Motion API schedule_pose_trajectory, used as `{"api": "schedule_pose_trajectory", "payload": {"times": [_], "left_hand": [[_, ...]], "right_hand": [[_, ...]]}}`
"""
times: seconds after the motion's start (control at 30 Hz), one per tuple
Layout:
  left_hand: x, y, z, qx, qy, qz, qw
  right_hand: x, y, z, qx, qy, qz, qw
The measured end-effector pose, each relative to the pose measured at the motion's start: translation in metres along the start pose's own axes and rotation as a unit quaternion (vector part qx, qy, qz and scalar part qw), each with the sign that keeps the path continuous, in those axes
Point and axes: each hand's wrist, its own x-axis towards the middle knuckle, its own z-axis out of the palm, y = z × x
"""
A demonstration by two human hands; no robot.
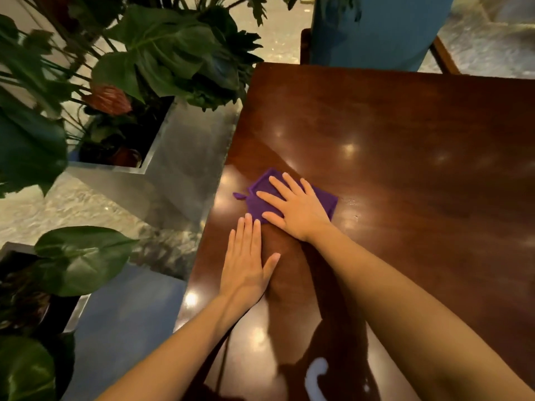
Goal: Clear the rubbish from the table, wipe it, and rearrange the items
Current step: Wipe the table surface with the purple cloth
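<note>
Purple cloth (256, 206) is down flat on the dark, glossy wooden counter (405, 169), close to the counter's left edge. The right hand (301, 209) lies on top of the cloth, palm down, fingers straight and spread wide, pressing rather than gripping. A small tab of fabric pokes out of the cloth's left corner.

Just on the near side of the cloth is the left hand (246, 264), also palm down on bare wood, fingers straight and together, thumb angled out, holding nothing. Its fingertips reach right up to the cloth's near edge; whether they touch it, I can't tell. Light spots gleam on the wood all around the cloth.

Left of the cloth, off the counter, stands a metal planter (179, 157) full of big green leaves (162, 53). Beyond the cloth, at the counter's far side, there's a blue chair (376, 30).
</note>
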Motion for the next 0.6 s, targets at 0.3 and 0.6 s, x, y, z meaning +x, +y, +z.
{"api": "schedule_pose_trajectory", "payload": {"times": [0.3,0.6], "left_hand": [[0.023,0.074,0.012,0.030,-0.006,0.077,0.997],[0.024,0.084,0.022,0.057,-0.042,0.097,0.993]], "right_hand": [[-0.076,0.099,-0.002,0.028,0.043,0.213,0.976],[-0.187,0.166,0.005,0.040,0.032,0.351,0.935]]}}
